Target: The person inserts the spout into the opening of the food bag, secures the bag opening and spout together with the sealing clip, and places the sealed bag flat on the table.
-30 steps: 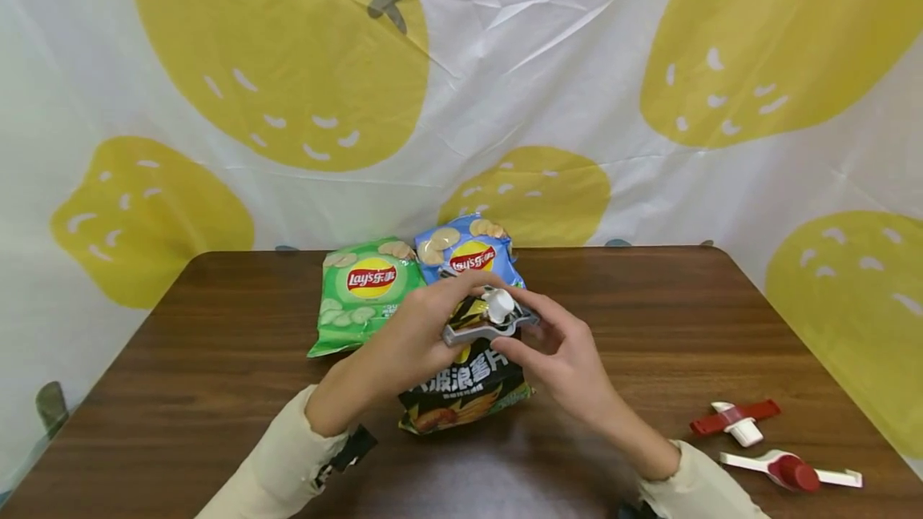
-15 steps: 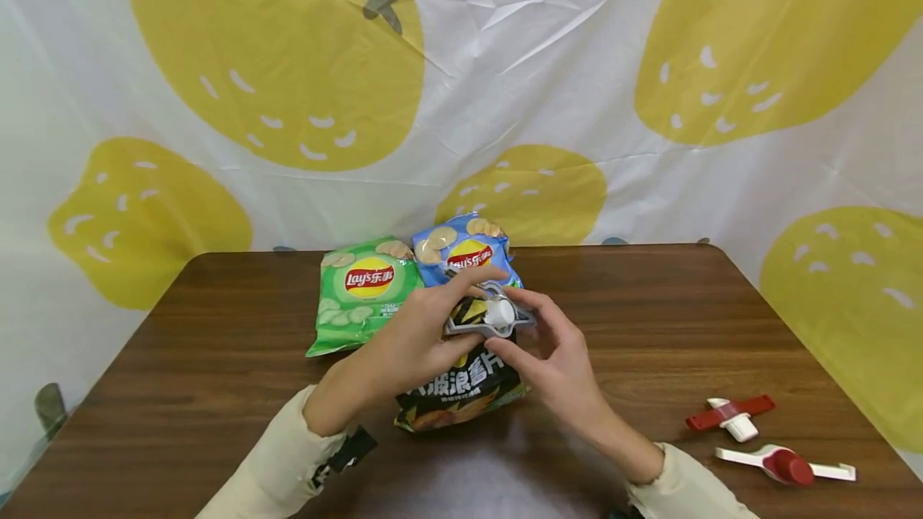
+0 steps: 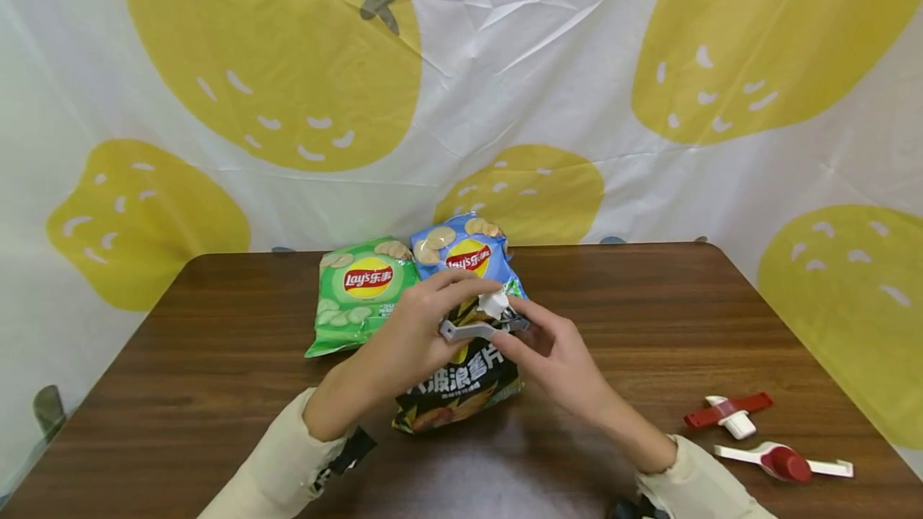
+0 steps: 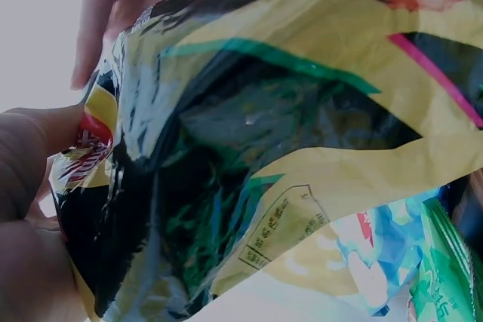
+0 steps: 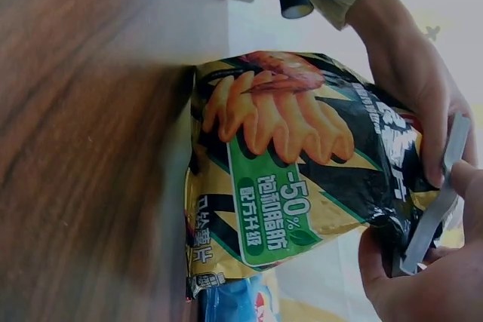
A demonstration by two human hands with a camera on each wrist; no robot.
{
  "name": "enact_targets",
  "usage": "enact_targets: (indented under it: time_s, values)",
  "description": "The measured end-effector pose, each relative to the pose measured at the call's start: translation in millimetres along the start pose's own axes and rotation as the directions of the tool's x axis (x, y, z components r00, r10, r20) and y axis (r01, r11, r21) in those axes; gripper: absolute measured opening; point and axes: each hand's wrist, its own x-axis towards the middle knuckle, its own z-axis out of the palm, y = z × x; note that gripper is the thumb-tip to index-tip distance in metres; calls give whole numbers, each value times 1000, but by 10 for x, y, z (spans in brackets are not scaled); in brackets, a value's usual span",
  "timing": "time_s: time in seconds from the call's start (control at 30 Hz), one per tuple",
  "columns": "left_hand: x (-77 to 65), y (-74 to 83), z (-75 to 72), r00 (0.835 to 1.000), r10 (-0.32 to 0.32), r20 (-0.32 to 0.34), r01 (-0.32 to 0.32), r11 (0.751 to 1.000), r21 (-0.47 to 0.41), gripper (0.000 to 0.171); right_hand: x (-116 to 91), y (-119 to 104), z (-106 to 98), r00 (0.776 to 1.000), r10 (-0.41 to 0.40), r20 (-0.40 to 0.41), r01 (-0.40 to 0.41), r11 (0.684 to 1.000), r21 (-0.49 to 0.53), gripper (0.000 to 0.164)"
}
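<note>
Black-and-gold Lay's potato chip bag stands roughly upright at the wooden table, printed front towards the person, and serves as the reference for every place told. At its top sits a grey bag clip with a white spout just behind the front bar; whether the clip is fastened I cannot tell. The left hand grips the clip's left end and the bag's top, thumb on the front. The right hand pinches the clip's right part between thumb and fingers. The hands are near each other, with the clip between them. Left of the black-and-gold bag and farther back lies a green Lay's bag; directly behind it, a blue Lay's bag. Well to its right lie a red clip with a white spout and, nearer the person, a white clip with a red cap.
</note>
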Motion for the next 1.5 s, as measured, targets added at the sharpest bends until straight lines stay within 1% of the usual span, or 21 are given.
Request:
enact_targets:
  time_s: [0.1, 0.17, 0.3, 0.4, 0.53, 0.6, 0.67, 0.77, 0.83, 0.87, 0.97, 1.1, 1.17, 1.23, 1.3, 1.37, 1.43, 1.5]
  values:
    - [-5, 5, -21, 1000, -15, 27, 15, 1000, 11, 40, -2, 13, 24, 1000, -1, 5, 1, 998, 70, 40]
    - [-9, 13, -40, 997, -15, 70, 14, 1000, 17, 47, -7, 17, 43, 1000, -23, -15, 25, 995, 97, 42]
    - [-12, 33, -75, 988, 29, 154, -32, 999, 21, 54, -21, 18, 71, 995, -83, -63, 88, 992, 88, 43]
    - [-19, 40, -91, 984, 47, 174, -52, 998, 20, 51, -29, 12, 95, 992, -99, -82, 107, 990, 90, 42]
    - [-24, 46, -71, 986, 41, 160, -47, 998, 34, 52, -38, 23, 127, 988, -110, -107, 123, 986, 116, 44]
    - [-22, 59, -47, 988, 43, 150, -51, 998, 46, 53, -47, 30, 133, 981, -141, -132, 152, 985, 78, 45]
    - [-24, 77, -26, 989, 47, 139, -57, 996, 66, 54, -53, 39, 140, 968, -196, -156, 202, 979, 20, 47]
    - [-27, 112, 1, 991, 55, 125, -69, 991, 118, 54, -51, 47, 149, 937, -293, -191, 283, 956, -81, 52]
    - [-28, 131, 20, 991, 59, 117, -78, 984, 158, 52, -48, 55, 152, 923, -326, -204, 308, 944, -115, 54]
    - [-29, 137, 30, 992, 60, 111, -80, 981, 178, 51, -46, 55, 154, 923, -326, -207, 307, 944, -117, 54]
    - [-31, 139, 42, 993, 60, 97, -79, 975, 206, 50, -40, 51, 147, 946, -259, -197, 243, 965, -102, 53]
    - [-43, 116, 40, 995, 68, 77, -81, 979, 186, 51, -19, 51, 139, 974, -161, -160, 150, 986, -74, 46]
    - [-48, 107, 38, 995, 77, 71, -88, 981, 172, 52, -17, 57, 139, 979, -143, -145, 134, 989, -70, 43]
    - [-51, 109, 36, 994, 82, 66, -91, 982, 163, 53, -18, 66, 146, 979, -147, -138, 139, 988, -67, 41]
    - [-52, 115, 36, 994, 88, 63, -97, 983, 158, 53, -20, 73, 152, 970, -195, -147, 184, 979, -84, 43]
    - [-48, 126, 41, 993, 98, 65, -108, 980, 168, 53, -23, 81, 156, 952, -260, -163, 246, 964, -99, 46]
    - [-41, 139, 50, 992, 110, 67, -121, 973, 198, 52, -28, 83, 155, 929, -322, -185, 305, 946, -115, 49]
    - [-33, 149, 64, 990, 120, 75, -135, 962, 238, 50, -40, 84, 156, 917, -345, -200, 329, 938, -108, 49]
